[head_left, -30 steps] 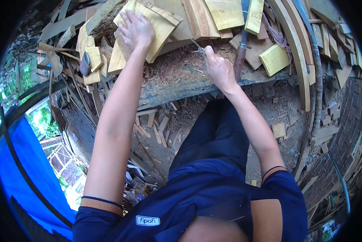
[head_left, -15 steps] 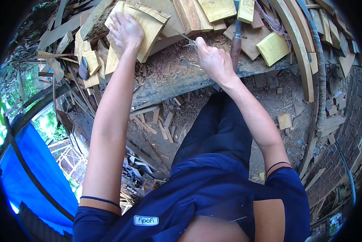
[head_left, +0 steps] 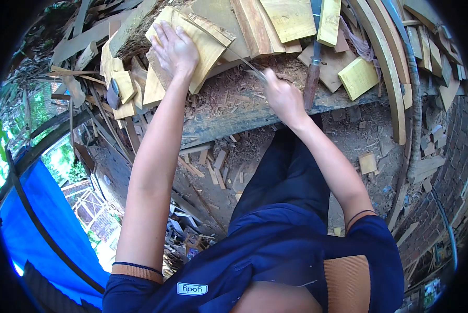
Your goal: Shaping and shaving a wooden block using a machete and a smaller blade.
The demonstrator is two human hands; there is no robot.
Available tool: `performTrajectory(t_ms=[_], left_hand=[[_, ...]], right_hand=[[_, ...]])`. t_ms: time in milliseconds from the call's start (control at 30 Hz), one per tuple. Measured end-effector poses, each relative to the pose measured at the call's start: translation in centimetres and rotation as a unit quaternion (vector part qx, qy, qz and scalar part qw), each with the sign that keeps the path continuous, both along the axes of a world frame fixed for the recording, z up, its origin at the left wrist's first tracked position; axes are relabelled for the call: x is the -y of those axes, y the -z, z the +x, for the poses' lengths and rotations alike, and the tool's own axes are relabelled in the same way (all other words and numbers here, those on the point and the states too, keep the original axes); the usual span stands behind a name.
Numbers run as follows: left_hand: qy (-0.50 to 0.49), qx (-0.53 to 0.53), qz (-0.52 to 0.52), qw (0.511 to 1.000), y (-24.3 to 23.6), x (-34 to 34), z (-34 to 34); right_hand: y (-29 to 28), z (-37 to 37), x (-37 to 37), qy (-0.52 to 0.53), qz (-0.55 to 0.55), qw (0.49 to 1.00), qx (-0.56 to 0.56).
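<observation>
My left hand (head_left: 177, 52) lies flat with fingers spread on a pale yellow wood block (head_left: 207, 58), pressing it against the cluttered workbench (head_left: 229, 121). In my closed right hand (head_left: 285, 99) is a saw with a narrow, thin blade (head_left: 248, 64). The blade runs up and left to the block and lies along a slit near its right edge, beside a thin strip of wood. My fingers hide the saw's handle. Just right of that hand, a tool with a brown wooden handle (head_left: 312, 83) and a metal shaft rests on the bench.
Yellow boards (head_left: 289, 18) and a small block (head_left: 358, 78) lie on the bench's right part. A long curved timber (head_left: 385, 62) stands at the right. Wood offcuts (head_left: 367, 163) litter the ground near my legs. A blue tarp (head_left: 49, 224) hangs at the left.
The whole scene has shifted slightly right and down in the picture. My right hand has drawn back a little toward me with the saw. My left hand stays on the block.
</observation>
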State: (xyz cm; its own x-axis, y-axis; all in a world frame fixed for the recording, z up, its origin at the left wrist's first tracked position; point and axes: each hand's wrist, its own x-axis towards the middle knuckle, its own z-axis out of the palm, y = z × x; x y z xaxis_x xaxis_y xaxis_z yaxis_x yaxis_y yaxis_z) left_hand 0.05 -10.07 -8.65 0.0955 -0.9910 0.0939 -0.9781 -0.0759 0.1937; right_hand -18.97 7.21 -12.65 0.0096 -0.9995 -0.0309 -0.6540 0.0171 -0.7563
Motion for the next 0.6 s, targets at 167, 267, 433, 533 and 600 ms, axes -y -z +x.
performTrajectory(t_ms=[167,267,433,533,600], left_hand=[[0.006,-0.004,0.000,1.000,-0.3,0.1,-1.3],[0.015,0.002,-0.038,0.999,0.3,0.3,-1.0],[0.004,0.005,-0.038,0.999,0.8,0.4,0.2],[0.015,0.011,-0.033,0.999,0.7,0.6,0.3],[0.020,0.020,-0.028,0.999,0.5,0.7,-0.3]], right_hand=[[0.5,-0.4,0.6,-0.001,0.009,0.999,-0.038],[-0.2,1.3,3.3,0.014,-0.022,0.999,-0.025],[0.9,-0.4,-2.7,0.023,-0.002,0.998,-0.050],[1.6,-0.5,-1.4,0.032,-0.028,0.999,-0.011],[-0.5,1.1,2.8,0.017,0.002,0.999,-0.027]])
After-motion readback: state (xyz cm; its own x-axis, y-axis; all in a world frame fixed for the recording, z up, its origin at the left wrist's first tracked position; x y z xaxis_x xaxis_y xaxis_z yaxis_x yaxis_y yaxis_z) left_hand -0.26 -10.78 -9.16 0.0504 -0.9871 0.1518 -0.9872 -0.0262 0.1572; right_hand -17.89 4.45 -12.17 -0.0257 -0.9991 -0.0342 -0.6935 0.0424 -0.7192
